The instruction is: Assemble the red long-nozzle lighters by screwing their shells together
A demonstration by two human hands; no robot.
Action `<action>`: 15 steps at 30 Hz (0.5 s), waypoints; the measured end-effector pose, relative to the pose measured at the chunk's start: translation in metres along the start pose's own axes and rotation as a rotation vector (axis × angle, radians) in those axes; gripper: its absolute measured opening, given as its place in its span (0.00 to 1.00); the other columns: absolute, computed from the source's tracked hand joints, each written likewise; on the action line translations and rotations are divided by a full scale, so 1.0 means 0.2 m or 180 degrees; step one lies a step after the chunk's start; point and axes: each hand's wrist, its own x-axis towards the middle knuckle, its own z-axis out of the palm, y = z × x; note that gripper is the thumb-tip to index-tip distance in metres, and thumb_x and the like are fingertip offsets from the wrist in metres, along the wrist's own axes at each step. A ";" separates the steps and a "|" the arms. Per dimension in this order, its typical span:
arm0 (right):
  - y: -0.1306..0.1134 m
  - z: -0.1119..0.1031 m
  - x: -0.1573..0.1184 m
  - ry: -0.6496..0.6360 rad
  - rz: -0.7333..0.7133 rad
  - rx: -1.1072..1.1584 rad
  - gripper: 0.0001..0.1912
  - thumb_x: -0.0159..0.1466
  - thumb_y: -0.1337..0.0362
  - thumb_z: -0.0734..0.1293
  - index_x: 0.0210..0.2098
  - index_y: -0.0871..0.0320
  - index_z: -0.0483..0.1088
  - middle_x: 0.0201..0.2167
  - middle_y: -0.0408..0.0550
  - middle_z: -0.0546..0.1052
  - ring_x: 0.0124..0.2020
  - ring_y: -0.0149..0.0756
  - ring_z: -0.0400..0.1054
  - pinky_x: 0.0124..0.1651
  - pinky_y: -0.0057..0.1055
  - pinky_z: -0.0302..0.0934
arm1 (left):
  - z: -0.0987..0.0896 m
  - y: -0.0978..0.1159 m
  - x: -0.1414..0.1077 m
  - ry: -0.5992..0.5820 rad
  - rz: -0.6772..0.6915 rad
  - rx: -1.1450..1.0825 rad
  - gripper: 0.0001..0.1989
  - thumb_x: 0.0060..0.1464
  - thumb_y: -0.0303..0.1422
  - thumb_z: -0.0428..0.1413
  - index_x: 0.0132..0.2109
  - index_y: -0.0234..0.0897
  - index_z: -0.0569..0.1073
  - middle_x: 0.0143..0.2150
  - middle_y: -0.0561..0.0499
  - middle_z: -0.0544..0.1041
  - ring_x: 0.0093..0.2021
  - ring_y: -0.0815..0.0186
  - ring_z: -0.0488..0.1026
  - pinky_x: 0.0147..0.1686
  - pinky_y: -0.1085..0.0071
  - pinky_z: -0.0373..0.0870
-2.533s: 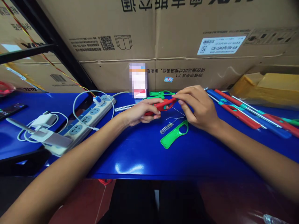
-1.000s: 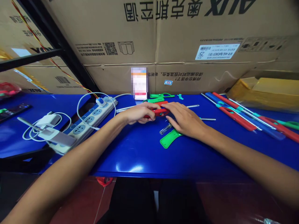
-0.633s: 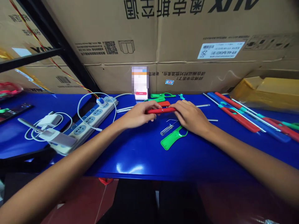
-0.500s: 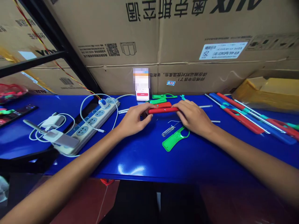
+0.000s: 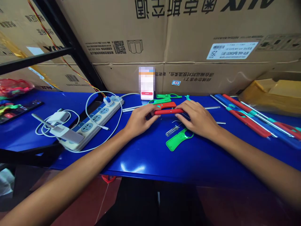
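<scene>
A red lighter handle (image 5: pixel 168 111) is held level above the blue table, gripped at both ends. My left hand (image 5: pixel 142 119) pinches its left end between thumb and fingers. At the other end, my right hand (image 5: pixel 198 117) is closed around it, covering that part. Just behind lies another red handle piece (image 5: pixel 167 105), near green handle shells (image 5: pixel 162 101). Below my right hand sits a loose green handle shell (image 5: pixel 177 140) with a trigger loop. Beside it is a small clear fuel tank (image 5: pixel 172 131) with a thin wire. A metal tube (image 5: pixel 213 108) extends out from behind my right hand.
A lit phone (image 5: pixel 147 83) leans on the big cardboard box (image 5: pixel 188 34) at the back. On the left, a power strip (image 5: pixel 95 121) carries chargers and loose white cable. Several red and blue long-necked lighters (image 5: pixel 256 119) lie at the right, beside an open carton (image 5: pixel 275 94).
The whole view has shifted slightly, so things appear a little further right. Both hands keep their hold on the red handle, with only slight finger movement.
</scene>
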 end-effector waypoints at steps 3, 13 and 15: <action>0.00 0.00 0.00 -0.0050 0.0079 0.0065 0.13 0.80 0.55 0.62 0.53 0.53 0.75 0.47 0.57 0.81 0.49 0.57 0.75 0.54 0.56 0.72 | -0.01 0.02 0.00 0.0062 -0.0212 -0.0226 0.15 0.70 0.39 0.63 0.57 0.36 0.82 0.40 0.49 0.86 0.34 0.67 0.78 0.39 0.69 0.77; -0.01 -0.04 -0.01 -0.0024 0.0253 0.0062 0.16 0.80 0.56 0.62 0.61 0.51 0.74 0.55 0.55 0.85 0.51 0.55 0.80 0.49 0.51 0.75 | -0.04 0.04 0.01 -0.0248 -0.0409 -0.0824 0.18 0.74 0.37 0.56 0.64 0.35 0.78 0.39 0.49 0.86 0.37 0.64 0.84 0.42 0.67 0.81; -0.01 -0.04 -0.01 -0.0071 0.0278 0.0037 0.16 0.80 0.56 0.61 0.60 0.51 0.76 0.54 0.54 0.85 0.49 0.53 0.81 0.46 0.49 0.75 | -0.03 0.04 0.00 -0.0219 -0.0351 -0.0848 0.19 0.72 0.36 0.56 0.65 0.36 0.76 0.39 0.49 0.86 0.37 0.65 0.84 0.41 0.67 0.80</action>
